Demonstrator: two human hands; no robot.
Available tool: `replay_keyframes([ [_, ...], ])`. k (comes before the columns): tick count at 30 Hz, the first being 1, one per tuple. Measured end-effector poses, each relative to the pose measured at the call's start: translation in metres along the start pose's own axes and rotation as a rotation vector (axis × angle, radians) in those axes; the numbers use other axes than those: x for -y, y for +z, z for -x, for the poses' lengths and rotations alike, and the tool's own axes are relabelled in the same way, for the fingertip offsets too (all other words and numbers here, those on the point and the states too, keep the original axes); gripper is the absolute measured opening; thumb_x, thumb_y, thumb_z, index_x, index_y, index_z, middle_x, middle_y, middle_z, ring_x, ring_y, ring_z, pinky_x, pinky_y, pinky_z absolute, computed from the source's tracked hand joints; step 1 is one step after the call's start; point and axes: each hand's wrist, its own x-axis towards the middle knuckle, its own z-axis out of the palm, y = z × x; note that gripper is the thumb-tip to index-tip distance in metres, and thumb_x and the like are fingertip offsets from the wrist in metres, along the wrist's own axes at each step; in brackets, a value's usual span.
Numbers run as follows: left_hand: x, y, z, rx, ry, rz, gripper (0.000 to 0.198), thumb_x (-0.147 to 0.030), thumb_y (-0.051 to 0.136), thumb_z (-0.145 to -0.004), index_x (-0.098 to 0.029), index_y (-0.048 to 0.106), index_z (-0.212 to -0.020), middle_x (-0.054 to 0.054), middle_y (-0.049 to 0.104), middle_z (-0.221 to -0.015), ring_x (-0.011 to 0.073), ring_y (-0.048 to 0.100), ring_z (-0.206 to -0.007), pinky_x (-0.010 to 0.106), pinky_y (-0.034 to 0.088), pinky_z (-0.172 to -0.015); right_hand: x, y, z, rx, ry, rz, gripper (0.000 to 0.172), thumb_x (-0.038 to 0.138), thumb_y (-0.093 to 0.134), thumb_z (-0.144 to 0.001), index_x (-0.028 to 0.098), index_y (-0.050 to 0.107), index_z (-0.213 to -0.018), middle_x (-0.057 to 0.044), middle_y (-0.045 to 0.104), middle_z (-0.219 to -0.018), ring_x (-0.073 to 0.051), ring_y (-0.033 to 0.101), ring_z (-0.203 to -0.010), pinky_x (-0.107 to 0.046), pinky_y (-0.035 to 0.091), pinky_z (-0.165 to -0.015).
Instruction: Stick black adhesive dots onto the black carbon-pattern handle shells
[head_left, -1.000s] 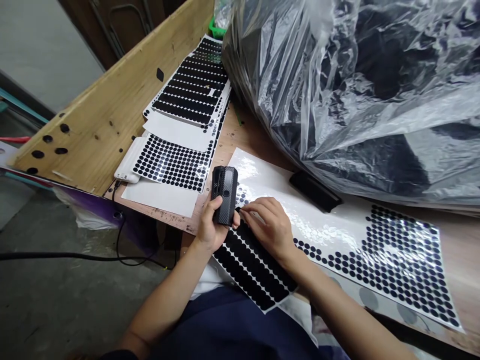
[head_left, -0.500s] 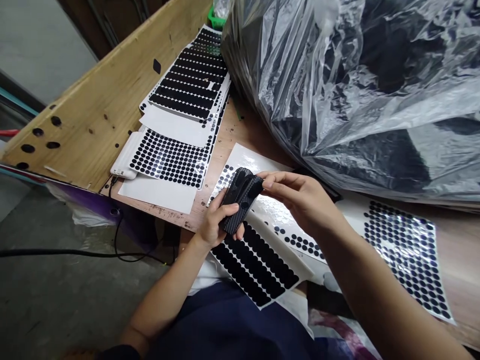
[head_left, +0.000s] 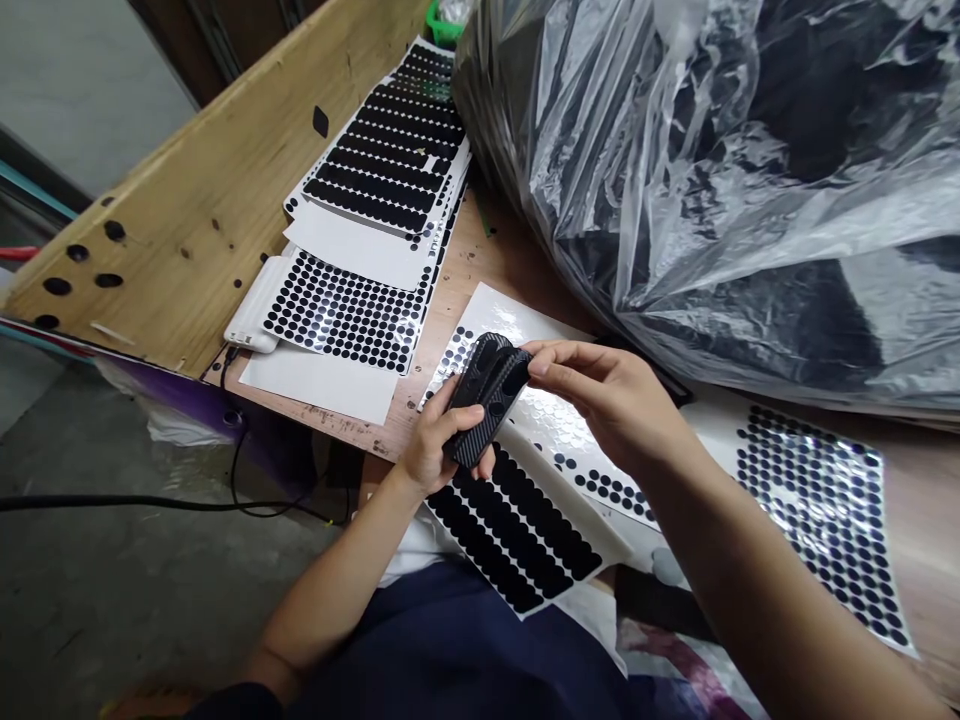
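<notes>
- Left hand (head_left: pixel 431 448): grasping a slim black case with a carbon-weave texture (head_left: pixel 486 402), thumb across its near end, fingers wrapped beneath. I read the low hold as leaving the far end free for the other hand.
- Case sits tilted in the air, above the near table edge, its broad face turned up, probably so the wearer can see it.
- Right hand (head_left: pixel 619 395): thumb and forefinger drawn together at the case's upper right corner. From my feed I cannot tell whether they pinch something small or only press.
- Below the case: white backing sheet with rows of black scalloped stickers (head_left: pixel 517 530), slanting over the lap, presumably for short reach.
- Beyond: long glossy white sheet of round black dots (head_left: pixel 817 510), flat on the brown wooden tabletop (head_left: pixel 506 265), partly under the right forearm.
- Farther left: overlapping sticker sheets (head_left: pixel 386 165) beside a pale wooden board (head_left: pixel 187 215), which seems to bound the work area.
- Far right: bulky clear plastic bag (head_left: pixel 720 200) with dark contents, crowding the table.
</notes>
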Motion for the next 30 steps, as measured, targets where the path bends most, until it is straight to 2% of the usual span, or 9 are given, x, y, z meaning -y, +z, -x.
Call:
replay_keyframes([
  [15,-0.0012,0.0027,0.0015,-0.008,-0.003,-0.01,0.047,-0.045,0.074,-0.081,-0.021,0.046,-0.11,-0.007,0.059,-0.067,0.0145,0.061,-0.037,0.02,0.04,-0.031,-0.0042,-0.0027,0.001,-0.021,-0.122,0.193,0.034,0.053,0.09,-0.071,0.023,0.076,-0.078,-0.007,0.079,-0.099,-0.027,0.07,-0.098,-0.043,0.054,-0.097],
  [21,-0.0008,0.0025,0.0016,-0.004,-0.008,-0.014,0.05,-0.046,0.075,-0.081,-0.02,0.047,-0.114,-0.005,0.062,-0.074,0.014,0.062,-0.038,0.02,0.04,-0.032,-0.0031,-0.0006,0.0051,-0.041,-0.177,0.27,0.027,0.047,0.085,-0.078,0.022,0.075,-0.081,-0.008,0.078,-0.101,-0.026,0.071,-0.095,-0.043,0.056,-0.095],
  [27,-0.0007,0.0028,0.0011,-0.012,-0.002,-0.017,0.05,-0.046,0.075,-0.081,-0.02,0.046,-0.113,-0.006,0.059,-0.072,0.0142,0.061,-0.038,0.02,0.04,-0.031,-0.0035,-0.0008,0.0061,-0.072,-0.317,0.413,0.017,0.039,0.078,-0.085,0.022,0.074,-0.085,-0.008,0.078,-0.1,-0.025,0.073,-0.093,-0.044,0.058,-0.095],
  [30,-0.0005,0.0027,0.0005,-0.007,-0.002,-0.014,0.051,-0.046,0.075,-0.08,-0.02,0.046,-0.113,-0.005,0.061,-0.075,0.0138,0.062,-0.038,0.02,0.041,-0.031,-0.0056,-0.001,0.007,-0.098,-0.45,0.58,0.013,0.036,0.074,-0.09,0.023,0.073,-0.087,-0.009,0.076,-0.104,-0.027,0.073,-0.098,-0.047,0.057,-0.097],
])
